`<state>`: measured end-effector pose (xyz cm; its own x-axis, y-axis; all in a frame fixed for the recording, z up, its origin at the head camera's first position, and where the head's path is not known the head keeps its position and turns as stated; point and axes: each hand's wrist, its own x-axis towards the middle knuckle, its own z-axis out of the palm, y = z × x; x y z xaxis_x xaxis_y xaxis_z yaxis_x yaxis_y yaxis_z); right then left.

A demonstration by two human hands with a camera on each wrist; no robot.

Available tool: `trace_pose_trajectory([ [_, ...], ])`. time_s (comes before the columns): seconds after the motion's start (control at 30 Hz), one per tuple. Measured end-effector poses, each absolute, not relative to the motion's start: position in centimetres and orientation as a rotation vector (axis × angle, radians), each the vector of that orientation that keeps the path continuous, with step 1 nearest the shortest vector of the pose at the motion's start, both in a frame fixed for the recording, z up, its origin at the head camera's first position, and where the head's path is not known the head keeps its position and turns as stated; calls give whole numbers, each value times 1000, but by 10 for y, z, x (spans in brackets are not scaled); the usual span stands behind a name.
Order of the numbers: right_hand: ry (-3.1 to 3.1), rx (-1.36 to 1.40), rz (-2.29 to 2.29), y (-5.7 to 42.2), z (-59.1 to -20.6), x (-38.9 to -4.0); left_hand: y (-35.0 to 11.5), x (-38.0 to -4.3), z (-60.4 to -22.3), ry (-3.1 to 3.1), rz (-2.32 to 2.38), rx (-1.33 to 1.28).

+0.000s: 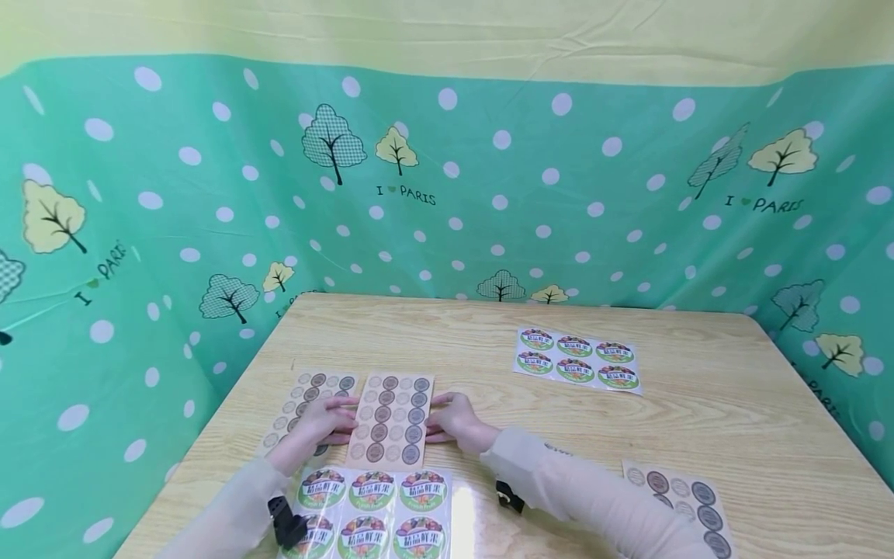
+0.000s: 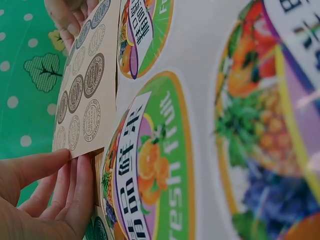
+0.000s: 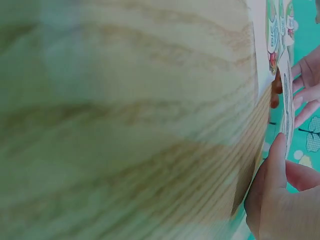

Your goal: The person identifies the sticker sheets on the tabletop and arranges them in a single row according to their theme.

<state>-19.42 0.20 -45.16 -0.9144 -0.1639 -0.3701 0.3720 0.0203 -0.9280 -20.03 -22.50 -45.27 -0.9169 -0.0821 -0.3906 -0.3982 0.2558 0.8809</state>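
Over the wooden table [image 1: 705,404], just beyond the near fruit-label sheet [image 1: 396,524], the brown sticker sheet [image 1: 389,423] (thin, by the look of it) is pinched at opposite edges by the left hand [image 1: 323,423] and right hand [image 1: 459,421], whose uneven inward pressure could buckle it.

A: Hidden?
B: Left hand [image 1: 324,423] covered some of the left seal sheet [image 1: 296,397], right sleeve [image 1: 580,485] some of the right seal sheet [image 1: 684,494].
A: Cut off?
B: Near fruit sheet [image 1: 391,505], head view's bottom edge.
A: Blurred, tiny?
B: Tabletop [image 3: 125,125] blurred, right wrist. Middle seal sheet [image 1: 389,419] lettering was too small, head.
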Motion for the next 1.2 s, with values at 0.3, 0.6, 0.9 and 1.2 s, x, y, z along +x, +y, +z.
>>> trace_pose_trajectory([
  [0.3,1956,197,-1931,-1,-453,-192,-225,-197,-450,2313,1663,-450],
  [0.6,1983,195,-1915,-3,-454,-190,-224,-196,-450,2407,1562,-410],
  [0.9,2014,190,-1907,-5,-455,-192,-222,-201,-451,2468,1525,-362],
  [1.2,2064,159,-1869,-8,-457,-196,-224,-202,-452,2481,1503,-337],
])
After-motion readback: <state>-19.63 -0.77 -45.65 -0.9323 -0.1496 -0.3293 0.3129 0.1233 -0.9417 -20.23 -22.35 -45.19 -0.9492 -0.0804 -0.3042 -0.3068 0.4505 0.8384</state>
